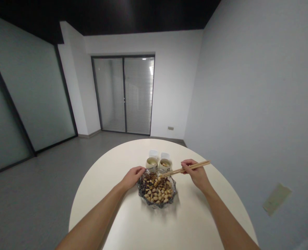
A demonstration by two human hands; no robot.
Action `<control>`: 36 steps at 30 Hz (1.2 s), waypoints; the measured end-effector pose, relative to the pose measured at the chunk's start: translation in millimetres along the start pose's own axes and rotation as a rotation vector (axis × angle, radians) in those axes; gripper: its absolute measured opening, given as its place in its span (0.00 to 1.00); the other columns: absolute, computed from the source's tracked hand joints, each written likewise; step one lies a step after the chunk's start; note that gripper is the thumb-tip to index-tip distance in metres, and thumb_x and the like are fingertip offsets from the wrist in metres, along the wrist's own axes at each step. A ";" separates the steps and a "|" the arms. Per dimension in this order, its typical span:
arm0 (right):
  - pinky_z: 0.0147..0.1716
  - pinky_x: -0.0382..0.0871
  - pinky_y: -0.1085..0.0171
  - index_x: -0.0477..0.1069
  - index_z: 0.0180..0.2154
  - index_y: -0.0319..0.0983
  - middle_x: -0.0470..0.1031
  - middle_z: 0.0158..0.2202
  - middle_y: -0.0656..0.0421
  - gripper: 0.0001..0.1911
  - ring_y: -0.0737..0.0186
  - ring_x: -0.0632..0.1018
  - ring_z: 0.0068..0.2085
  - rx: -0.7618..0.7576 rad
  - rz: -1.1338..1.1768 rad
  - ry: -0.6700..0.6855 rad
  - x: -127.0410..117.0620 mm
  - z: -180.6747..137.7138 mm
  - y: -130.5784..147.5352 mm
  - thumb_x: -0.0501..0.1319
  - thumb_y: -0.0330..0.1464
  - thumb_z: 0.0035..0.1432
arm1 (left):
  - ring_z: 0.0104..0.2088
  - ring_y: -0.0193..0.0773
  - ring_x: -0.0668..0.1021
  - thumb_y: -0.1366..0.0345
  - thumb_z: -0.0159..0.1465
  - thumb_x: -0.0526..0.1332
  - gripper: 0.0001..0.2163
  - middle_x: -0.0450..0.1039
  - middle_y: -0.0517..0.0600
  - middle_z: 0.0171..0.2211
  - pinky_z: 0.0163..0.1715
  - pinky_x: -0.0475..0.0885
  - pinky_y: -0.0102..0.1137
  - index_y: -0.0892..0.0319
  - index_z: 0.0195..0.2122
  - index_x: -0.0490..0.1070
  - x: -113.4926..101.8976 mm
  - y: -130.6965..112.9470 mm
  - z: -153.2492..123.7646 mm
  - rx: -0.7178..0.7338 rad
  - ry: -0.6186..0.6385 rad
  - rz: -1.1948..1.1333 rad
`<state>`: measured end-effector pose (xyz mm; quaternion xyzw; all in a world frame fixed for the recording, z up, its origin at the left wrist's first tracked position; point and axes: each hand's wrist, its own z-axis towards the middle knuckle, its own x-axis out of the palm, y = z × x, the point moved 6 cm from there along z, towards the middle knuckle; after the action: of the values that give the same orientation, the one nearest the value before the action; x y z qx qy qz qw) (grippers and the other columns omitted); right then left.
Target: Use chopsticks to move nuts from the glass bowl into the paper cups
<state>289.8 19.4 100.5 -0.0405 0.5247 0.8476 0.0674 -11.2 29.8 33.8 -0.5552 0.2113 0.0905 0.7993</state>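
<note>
A glass dish (146, 200) full of mixed light nuts and dark seeds sits on the round white table (133, 225). My left hand (133, 176) grips the dish's left rim, fingers curled on it. My right hand (195, 172) holds a pair of wooden chopsticks (185, 169), whose tips reach down to the far side of the dish, close to the nuts. Just behind the dish stand two small cups: the left cup (152, 162) and the right cup (165, 164), which has a few nuts in it.
Two small white lids or containers (159, 154) lie behind the cups. The table stands close to a white wall on the right. Grey floor, glass partitions and a blinded door fill the room beyond.
</note>
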 end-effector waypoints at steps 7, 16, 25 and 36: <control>0.26 0.78 0.61 0.75 0.33 0.38 0.77 0.24 0.58 0.22 0.59 0.79 0.25 -0.022 0.013 -0.060 -6.4 2.8 -7.2 0.69 0.51 0.48 | 0.41 0.46 0.78 0.48 0.65 0.54 0.21 0.81 0.53 0.39 0.43 0.70 0.34 0.60 0.40 0.78 0.9 -0.7 -0.6 -0.006 0.004 -0.026; 0.29 0.80 0.58 0.75 0.35 0.39 0.77 0.26 0.58 0.20 0.58 0.80 0.27 -0.124 -0.010 -0.248 -23.7 3.2 -1.2 0.68 0.49 0.51 | 0.40 0.45 0.78 0.48 0.65 0.55 0.21 0.81 0.53 0.38 0.43 0.70 0.34 0.60 0.39 0.78 0.5 1.8 0.7 -0.002 -0.006 -0.028; 0.31 0.79 0.57 0.76 0.35 0.39 0.77 0.28 0.57 0.18 0.58 0.79 0.28 -0.145 -0.036 -0.333 -29.6 1.9 0.5 0.68 0.47 0.53 | 0.40 0.46 0.78 0.48 0.65 0.54 0.21 0.81 0.53 0.38 0.43 0.70 0.35 0.60 0.39 0.78 1.5 3.0 1.6 -0.005 0.003 -0.025; 0.37 0.71 0.58 0.77 0.35 0.43 0.78 0.33 0.56 0.12 0.55 0.77 0.36 -0.343 -0.363 -0.158 -7.1 -11.4 19.6 0.62 0.44 0.61 | 0.39 0.45 0.78 0.48 0.65 0.55 0.21 0.81 0.52 0.38 0.44 0.70 0.35 0.60 0.40 0.78 0.6 0.2 0.8 0.000 -0.005 -0.023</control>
<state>293.7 0.1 113.8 -0.0782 0.3507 0.8987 0.2514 -10.5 30.5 33.6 -0.5575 0.2030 0.0827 0.8007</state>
